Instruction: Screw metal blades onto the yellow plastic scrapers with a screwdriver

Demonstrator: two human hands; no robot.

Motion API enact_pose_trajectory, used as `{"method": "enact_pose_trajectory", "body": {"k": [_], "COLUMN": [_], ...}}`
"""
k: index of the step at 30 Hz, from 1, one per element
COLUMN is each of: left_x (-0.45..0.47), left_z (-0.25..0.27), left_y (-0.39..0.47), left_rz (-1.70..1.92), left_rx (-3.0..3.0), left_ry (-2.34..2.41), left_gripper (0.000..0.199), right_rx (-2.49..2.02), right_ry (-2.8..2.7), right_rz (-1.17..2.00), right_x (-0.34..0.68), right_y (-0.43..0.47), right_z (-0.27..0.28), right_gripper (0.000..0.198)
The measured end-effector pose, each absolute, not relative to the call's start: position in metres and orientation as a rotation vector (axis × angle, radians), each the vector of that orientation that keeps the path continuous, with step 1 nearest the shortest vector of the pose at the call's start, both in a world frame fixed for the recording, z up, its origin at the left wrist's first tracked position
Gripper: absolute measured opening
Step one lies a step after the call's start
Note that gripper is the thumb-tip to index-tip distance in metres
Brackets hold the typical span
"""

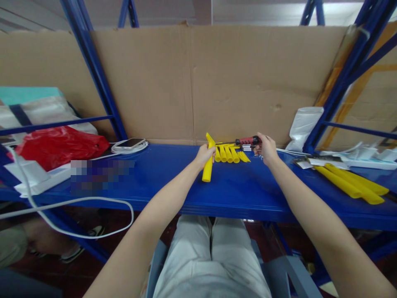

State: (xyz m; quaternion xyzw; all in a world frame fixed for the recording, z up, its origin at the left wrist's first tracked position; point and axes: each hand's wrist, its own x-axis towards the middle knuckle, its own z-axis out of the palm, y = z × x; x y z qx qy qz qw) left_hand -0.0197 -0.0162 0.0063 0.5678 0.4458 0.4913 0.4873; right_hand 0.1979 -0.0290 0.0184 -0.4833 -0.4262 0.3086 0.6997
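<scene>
Starting at the far left of the blue metal shelf, we pass a crumpled red plastic bag, a white cable drooping off the front edge, and a smartphone lying on a coil of white cord; none of these are in play.

Our left hand is clamped around the upper part of a long yellow plastic sleeve, which stands tilted with its lower end resting on the shelf and its top poking out above the fingers. Just to the right, touching or nearly touching the sleeve, lies a row of short yellow plastic tubes, side by side. Above that row, our right hand is closed on the end of a red-and-black handled tool that lies crosswise over the tubes; how far the fingers wrap it we cannot tell.

We judge the step in hand to be bringing sleeve and tool together. The next move would call for lining up the sleeve's open end with the tool, holding it steady on the left.

Further right lie a white plastic pouch against the upright and several long yellow sleeves, well apart from both hands.
</scene>
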Motion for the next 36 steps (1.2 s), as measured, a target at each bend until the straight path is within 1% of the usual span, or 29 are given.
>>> {"method": "enact_pose_trajectory", "body": {"k": [5, 9, 12, 17, 24, 31, 36], "left_x": [-0.019, -0.019, -0.019, -0.017, -0.017, -0.015, -0.014], "left_z": [0.007, 0.008, 0.006, 0.005, 0.006, 0.004, 0.003], "left_y": [-0.018, -0.018, -0.017, -0.017, -0.018, -0.017, -0.017], "left_rz": [1.190, 1.188, 1.184, 1.165, 1.202, 1.182, 1.182], "left_rx": [1.389, 1.398, 1.410, 1.440, 1.400, 1.427, 1.428], "left_ry": [1.106, 1.112, 1.098, 1.075, 1.071, 1.038, 1.025], "left_gripper": [0.019, 0.020, 0.022, 0.022, 0.021, 0.021, 0.021], "right_rx": [-1.081, -1.105, -1.108, -1.114, -1.142, -1.193, -1.250], "right_ry": [-0.975, -0.985, -0.975, -0.892, -0.893, -1.130, -1.534], "right_rz": [0.678, 0.631, 0.556, 0.421, 0.279, 0.239, 0.303], "right_x": [0.201, 0.200, 0.199, 0.201, 0.205, 0.192, 0.185], "right_y": [-0.026, -0.028, -0.027, -0.024, -0.021, -0.024, -0.024], "right_z": [0.016, 0.017, 0.017, 0.017, 0.014, 0.006, -0.001], "right_gripper": [0.042, 0.044, 0.041, 0.031, 0.025, 0.028, 0.034]}}
